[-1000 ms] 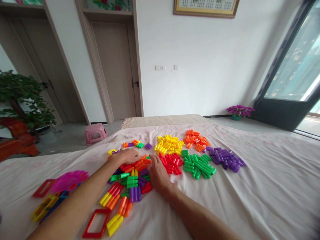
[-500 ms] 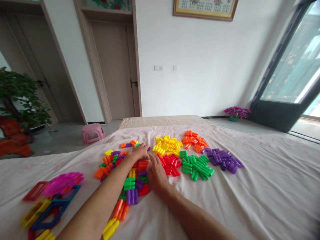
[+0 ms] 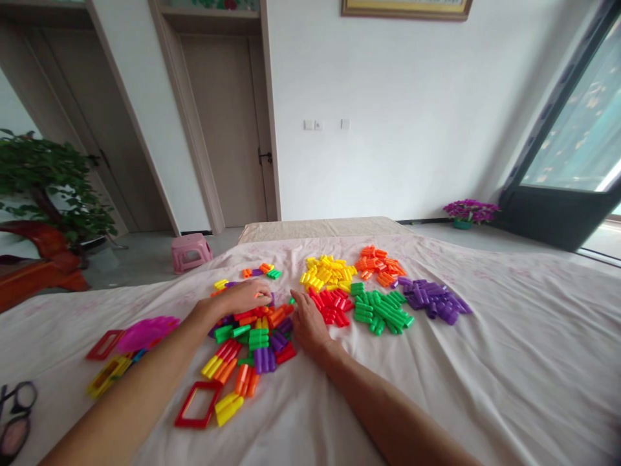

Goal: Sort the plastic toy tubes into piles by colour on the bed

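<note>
My left hand [image 3: 245,295] is over the far side of a heap of mixed-colour plastic tube pieces [image 3: 259,340]. Its fingers are curled; a bit of orange shows by them, but what they hold is hidden. Just to the right, my right hand [image 3: 309,323] lies between this heap and the red tube pieces [image 3: 331,306]. Its fingertips seem closed on a green tube piece [image 3: 292,300], of which only a small end shows. Single-colour piles lie beyond it: yellow pieces [image 3: 326,272], orange pieces [image 3: 380,264], green pieces [image 3: 383,310] and purple pieces [image 3: 433,299].
A magenta plastic plate [image 3: 148,331], a yellow frame [image 3: 107,375] and a red square frame [image 3: 198,404] lie at the left on the pale tablecloth [image 3: 514,362]. Scissors [image 3: 19,414] rest at the lower left. A pink stool [image 3: 191,252] stands beyond the cloth.
My left hand has drawn back leftward, away from my right hand, and its fingers have curled. A green end now shows at my right fingertips. The view has shifted slightly.
</note>
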Demonstrator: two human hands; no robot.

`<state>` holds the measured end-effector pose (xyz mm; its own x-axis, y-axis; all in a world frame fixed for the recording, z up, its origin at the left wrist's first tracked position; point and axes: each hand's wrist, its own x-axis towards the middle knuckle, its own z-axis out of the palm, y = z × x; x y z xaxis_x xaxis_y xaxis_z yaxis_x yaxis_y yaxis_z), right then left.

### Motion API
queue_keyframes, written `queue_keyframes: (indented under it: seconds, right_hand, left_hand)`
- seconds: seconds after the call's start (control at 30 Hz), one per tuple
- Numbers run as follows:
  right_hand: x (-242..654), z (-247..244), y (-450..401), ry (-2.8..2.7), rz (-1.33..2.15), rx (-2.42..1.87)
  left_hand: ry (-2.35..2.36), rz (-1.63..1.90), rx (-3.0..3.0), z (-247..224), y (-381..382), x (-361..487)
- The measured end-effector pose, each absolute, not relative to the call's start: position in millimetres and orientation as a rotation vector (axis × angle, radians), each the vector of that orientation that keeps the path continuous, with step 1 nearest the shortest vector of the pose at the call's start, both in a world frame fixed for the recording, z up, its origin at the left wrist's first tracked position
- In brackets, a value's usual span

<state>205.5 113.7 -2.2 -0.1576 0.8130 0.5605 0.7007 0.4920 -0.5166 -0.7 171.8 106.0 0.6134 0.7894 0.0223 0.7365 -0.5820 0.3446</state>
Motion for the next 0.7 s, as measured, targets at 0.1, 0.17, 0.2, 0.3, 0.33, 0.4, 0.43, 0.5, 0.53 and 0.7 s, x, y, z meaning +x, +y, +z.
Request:
queue_keyframes:
  seconds: [0.1,0.17,0.2,0.3,0.33,0.4,0.43,0.5,0.53,0.7]
  right_hand:
    - [206,7,107,-2.000,0.207,-1.269]
    - [205,13,102,-2.067,0.212,-1.259]
    - [205,15,100,-2.091,0.211,-1.254]
    - [204,20,95,-2.127,0.190,-1.225]
    - [203,21,94,-2.131,0.178,-1.208]
    - [203,23,92,-2.141,0.158,-1.171]
    - [203,23,92,-2.147,0.152,-1.157]
    - [203,24,92,-2.153,0.148,-1.146]
    - [203,24,92,-2.154,0.147,-1.143]
    - [202,21,93,-2.165,0.106,-1.141]
  left_hand:
    - [1.343,0.541,2.465,111,155,-34]
    - [1.484,0.786,2.343,105,147,-61]
    - [1.573,0.873,2.260,100,144,-76]
    - [1.805,1.066,1.978,74,136,-112]
    - [1.852,1.074,1.919,64,134,-121]
    - [1.927,1.052,1.844,44,127,-131]
    - [1.973,1.051,1.815,34,125,-132]
    - [2.031,1.045,1.820,18,119,-130]
    - [2.042,1.039,1.860,10,118,-127]
    - [2.007,1.032,2.124,-10,114,-109]
